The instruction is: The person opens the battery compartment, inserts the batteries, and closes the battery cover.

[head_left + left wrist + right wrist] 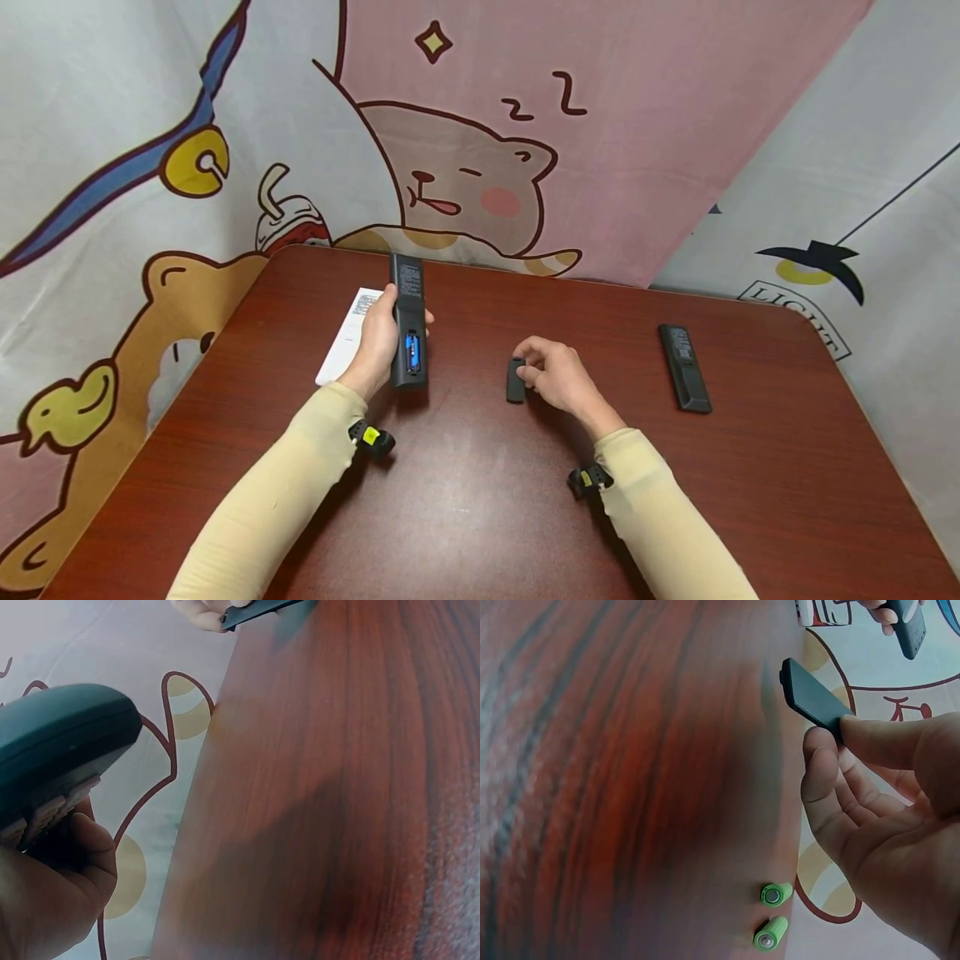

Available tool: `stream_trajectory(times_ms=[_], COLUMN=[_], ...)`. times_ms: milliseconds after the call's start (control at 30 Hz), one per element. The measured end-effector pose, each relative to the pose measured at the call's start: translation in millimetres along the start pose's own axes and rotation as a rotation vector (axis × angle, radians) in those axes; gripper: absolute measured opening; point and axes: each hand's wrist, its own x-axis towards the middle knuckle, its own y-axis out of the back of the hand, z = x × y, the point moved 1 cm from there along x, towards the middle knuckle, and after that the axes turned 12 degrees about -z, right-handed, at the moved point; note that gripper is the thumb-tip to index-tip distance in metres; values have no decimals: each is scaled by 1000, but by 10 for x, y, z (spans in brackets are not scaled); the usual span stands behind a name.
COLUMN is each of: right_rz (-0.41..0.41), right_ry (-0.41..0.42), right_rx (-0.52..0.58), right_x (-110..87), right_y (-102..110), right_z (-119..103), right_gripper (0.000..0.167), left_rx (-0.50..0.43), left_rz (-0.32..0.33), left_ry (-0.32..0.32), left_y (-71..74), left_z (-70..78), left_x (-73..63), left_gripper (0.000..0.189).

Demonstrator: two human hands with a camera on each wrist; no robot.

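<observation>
My left hand [375, 343] grips a black remote control [409, 315], its back turned up. The battery compartment on that back is uncovered, with a blue battery [413, 352] showing inside. In the left wrist view the remote's buttons [52, 814] face down past the curled fingers. My right hand [561, 379] pinches one end of a small black battery cover [515, 382] between thumb and fingers. The right wrist view shows the cover [814, 696] tilted, its far end pointing away from the fingertips.
A second black remote control [685, 368] lies to the right of my right hand. A white printed card [341, 354] lies on the brown table [465, 500], partly behind my left hand. Two green batteries [771, 934] appear in the right wrist view. A patterned cloth [637, 167] hangs behind the table.
</observation>
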Motion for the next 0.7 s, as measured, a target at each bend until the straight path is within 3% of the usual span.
stream_trajectory(times_ms=[700], right_rz=[79], right_ry=[79], right_rx=[80], right_x=[-3], right_y=[-23], right_z=[-134], right_gripper=[17], left_rx=[16], left_rz=[-2], left_ry=[-6], left_y=[-24], left_z=[-16], left_x=[2], left_gripper=[61])
